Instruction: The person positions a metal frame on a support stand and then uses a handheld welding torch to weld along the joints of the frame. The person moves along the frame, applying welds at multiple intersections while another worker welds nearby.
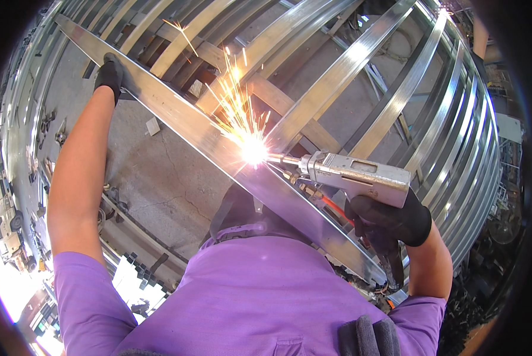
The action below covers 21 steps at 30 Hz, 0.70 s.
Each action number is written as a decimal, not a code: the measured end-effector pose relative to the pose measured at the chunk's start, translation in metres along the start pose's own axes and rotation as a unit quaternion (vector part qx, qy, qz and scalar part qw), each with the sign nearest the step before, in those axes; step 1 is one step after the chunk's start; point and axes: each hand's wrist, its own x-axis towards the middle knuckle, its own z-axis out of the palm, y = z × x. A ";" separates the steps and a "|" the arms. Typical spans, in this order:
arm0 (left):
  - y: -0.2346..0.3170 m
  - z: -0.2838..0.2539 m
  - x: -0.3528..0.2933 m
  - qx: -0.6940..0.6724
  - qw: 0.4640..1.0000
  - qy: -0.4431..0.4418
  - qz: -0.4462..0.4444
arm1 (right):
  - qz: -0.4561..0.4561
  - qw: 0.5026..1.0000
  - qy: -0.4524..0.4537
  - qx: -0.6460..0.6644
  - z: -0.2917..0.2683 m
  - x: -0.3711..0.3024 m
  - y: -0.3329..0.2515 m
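Note:
My right hand [395, 218], in a black glove, is closed round the grip of a silver handheld welding gun [361, 173]. The gun's nozzle points left at a long flat metal beam [165, 110], where a white glare [254, 151] hides the exact contact. Orange sparks [239, 101] fly up and away from that spot. Farther up the beam, my gloved left hand [111, 75] grips its left edge. Beam and crosswise metal bars [349, 68] meet near the glare, forming a frame.
Many parallel bars [450, 113] of the frame curve along the right side. Grey concrete floor [159, 172] shows below the beam. Another bright spark [443, 12] glows at the far right, near what looks like another person's arm [480, 38]. Dark gloves [370, 335] hang at my chest.

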 end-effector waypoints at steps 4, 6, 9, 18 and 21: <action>-0.004 -0.004 0.007 0.021 1.000 0.000 -0.004 | 0.006 1.000 -0.007 -0.003 -0.001 -0.001 0.000; -0.005 -0.003 0.007 0.012 1.000 -0.002 -0.003 | 0.003 1.000 -0.012 -0.015 -0.002 -0.001 0.000; -0.002 -0.002 0.002 -0.002 1.000 -0.010 0.002 | -0.003 1.000 -0.005 -0.010 0.000 -0.003 0.002; -0.006 -0.002 0.010 -0.006 1.000 -0.016 -0.007 | -0.010 1.000 -0.009 -0.019 -0.001 -0.006 0.002; -0.006 0.000 0.011 -0.013 1.000 -0.022 -0.004 | -0.006 1.000 0.002 -0.026 0.000 -0.008 0.003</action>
